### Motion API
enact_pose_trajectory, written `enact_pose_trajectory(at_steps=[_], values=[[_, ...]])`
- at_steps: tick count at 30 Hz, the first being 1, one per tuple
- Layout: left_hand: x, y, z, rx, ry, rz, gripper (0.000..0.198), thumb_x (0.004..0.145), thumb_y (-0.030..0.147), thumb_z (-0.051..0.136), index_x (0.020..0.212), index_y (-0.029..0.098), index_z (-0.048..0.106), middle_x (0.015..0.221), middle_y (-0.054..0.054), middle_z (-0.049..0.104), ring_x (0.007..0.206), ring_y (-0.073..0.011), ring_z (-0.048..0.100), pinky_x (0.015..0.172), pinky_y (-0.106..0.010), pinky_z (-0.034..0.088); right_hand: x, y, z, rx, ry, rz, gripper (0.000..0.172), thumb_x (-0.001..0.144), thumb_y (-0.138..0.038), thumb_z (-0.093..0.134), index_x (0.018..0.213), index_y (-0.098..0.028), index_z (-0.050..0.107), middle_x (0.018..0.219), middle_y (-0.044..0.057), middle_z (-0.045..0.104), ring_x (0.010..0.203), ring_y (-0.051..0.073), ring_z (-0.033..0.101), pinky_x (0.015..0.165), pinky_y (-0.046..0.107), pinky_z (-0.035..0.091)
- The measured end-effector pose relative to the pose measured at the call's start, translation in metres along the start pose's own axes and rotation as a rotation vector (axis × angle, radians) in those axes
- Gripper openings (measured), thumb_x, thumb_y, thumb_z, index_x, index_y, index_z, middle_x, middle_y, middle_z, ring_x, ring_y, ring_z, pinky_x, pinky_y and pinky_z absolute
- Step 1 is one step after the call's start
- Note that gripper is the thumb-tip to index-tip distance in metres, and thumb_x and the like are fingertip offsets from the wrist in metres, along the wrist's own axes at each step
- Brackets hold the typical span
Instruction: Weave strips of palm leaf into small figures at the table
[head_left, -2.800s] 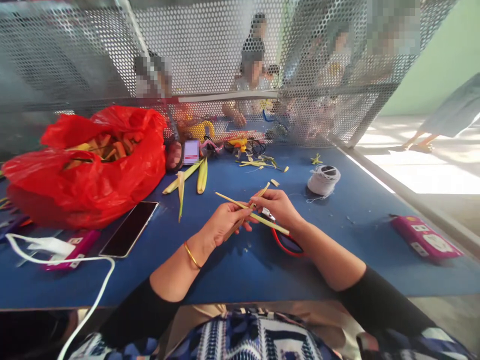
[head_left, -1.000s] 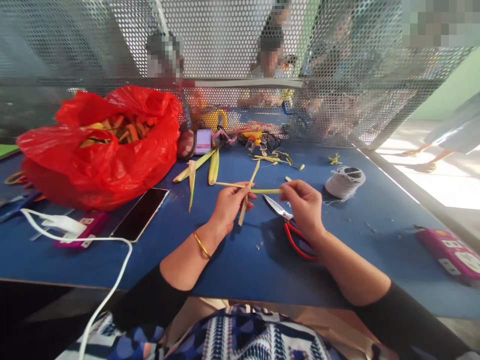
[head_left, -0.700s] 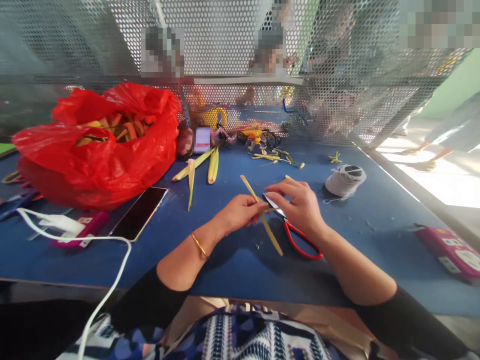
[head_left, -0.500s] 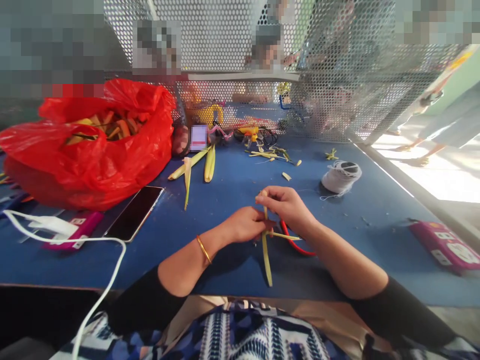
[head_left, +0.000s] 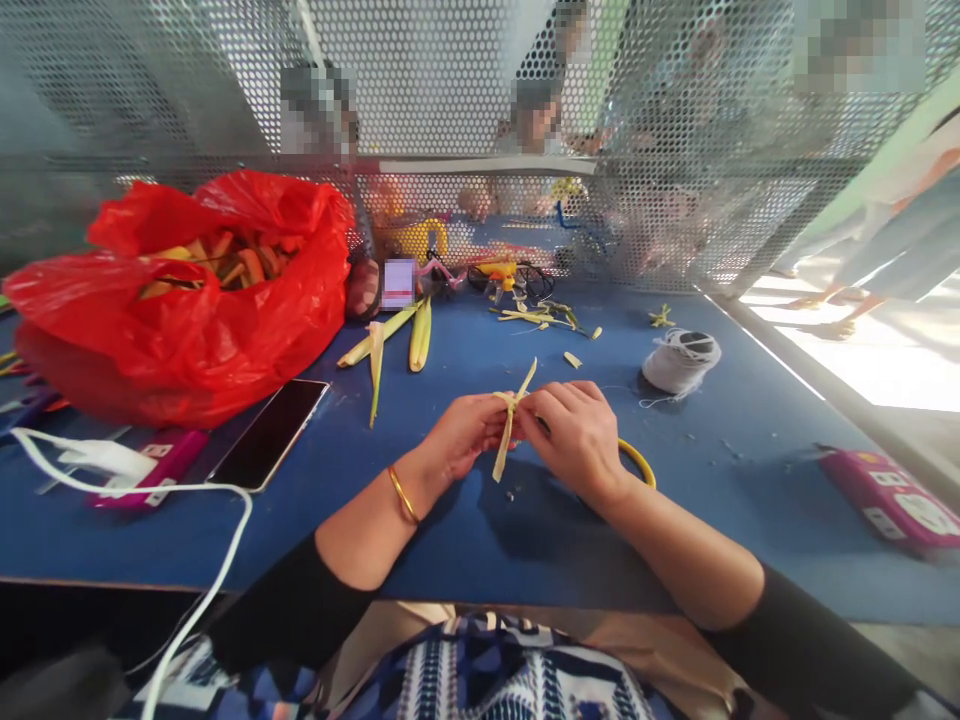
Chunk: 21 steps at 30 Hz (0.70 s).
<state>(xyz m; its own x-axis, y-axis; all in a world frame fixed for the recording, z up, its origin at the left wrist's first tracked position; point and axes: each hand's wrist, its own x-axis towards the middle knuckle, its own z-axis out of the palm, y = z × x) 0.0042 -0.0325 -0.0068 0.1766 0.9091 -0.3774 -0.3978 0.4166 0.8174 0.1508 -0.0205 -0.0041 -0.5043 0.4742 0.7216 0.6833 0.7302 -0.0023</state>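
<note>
Palm-leaf strip is held just above the blue table, in front of the person, pinched between both hands where it crosses over itself: one pale end sticks up and away, the other hangs down towards the tabletop. The left hand grips it with thumb and fingertips closed on the crossing, and the right hand closes on it from the other side, knuckles up, so the two hands touch. By the look of it, the work is at the folding or knotting of the strip, and a fold like this calls for a firm pinch at the crossing while the free ends are guided. A yellow curved loop shows just behind the right hand; what it is I cannot tell. Farther out lie loose green leaves, a spool of white thread, a dark phone and a red plastic bag.
</note>
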Motion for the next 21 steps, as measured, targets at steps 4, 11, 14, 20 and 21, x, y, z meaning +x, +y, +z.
enact_pose_trajectory(at_steps=[4,11,14,20,21], values=[[-0.0001,0.0006,0.0031,-0.049,0.042,0.049,0.015,0.072,0.025,0.07,0.078,0.011,0.072,0.063,-0.002,0.065,0.056,-0.0094,0.058,0.054,-0.02,0.044,-0.0007,-0.0031,0.0027,-0.052,0.043,-0.01,0.028,0.092,-0.02,0.051,0.065,-0.019,0.059,0.062,0.0,0.062,0.061,0.013,0.051,0.07,0.028,0.033],[0.0005,0.0004,0.0049,-0.081,0.146,-0.005,0.024,0.086,0.026,0.056,0.08,0.011,0.073,0.059,-0.004,0.064,0.05,-0.0096,0.055,0.053,-0.022,0.044,-0.0034,-0.0034,0.0059,-0.109,-0.005,-0.071,0.028,0.094,-0.021,0.048,0.07,-0.019,0.061,0.065,0.001,0.061,0.066,0.015,0.047,0.073,0.03,0.03],[-0.0002,0.001,0.0034,-0.089,0.137,-0.002,0.022,0.086,0.024,0.056,0.082,0.011,0.074,0.06,-0.003,0.064,0.052,-0.0071,0.053,0.05,-0.018,0.038,-0.0043,-0.0034,0.0061,-0.176,0.001,-0.167,0.025,0.094,-0.017,0.047,0.074,-0.019,0.063,0.067,0.001,0.06,0.068,0.016,0.047,0.077,0.031,0.03],[0.0002,0.0002,0.0028,-0.068,0.21,0.037,0.015,0.077,0.025,0.067,0.079,0.012,0.072,0.064,-0.001,0.061,0.057,-0.0061,0.05,0.048,-0.016,0.031,-0.0049,-0.0013,0.0063,-0.19,-0.013,-0.205,0.024,0.093,-0.013,0.047,0.078,-0.017,0.064,0.068,0.002,0.058,0.068,0.016,0.046,0.078,0.033,0.03],[0.0013,-0.0012,0.0025,-0.052,0.215,0.05,0.015,0.076,0.027,0.068,0.078,0.012,0.071,0.061,0.0,0.058,0.056,-0.0062,0.049,0.048,-0.016,0.031,-0.0054,-0.0012,0.007,-0.173,-0.019,-0.195,0.023,0.093,-0.014,0.047,0.078,-0.017,0.064,0.068,0.002,0.058,0.068,0.016,0.046,0.077,0.034,0.031]])
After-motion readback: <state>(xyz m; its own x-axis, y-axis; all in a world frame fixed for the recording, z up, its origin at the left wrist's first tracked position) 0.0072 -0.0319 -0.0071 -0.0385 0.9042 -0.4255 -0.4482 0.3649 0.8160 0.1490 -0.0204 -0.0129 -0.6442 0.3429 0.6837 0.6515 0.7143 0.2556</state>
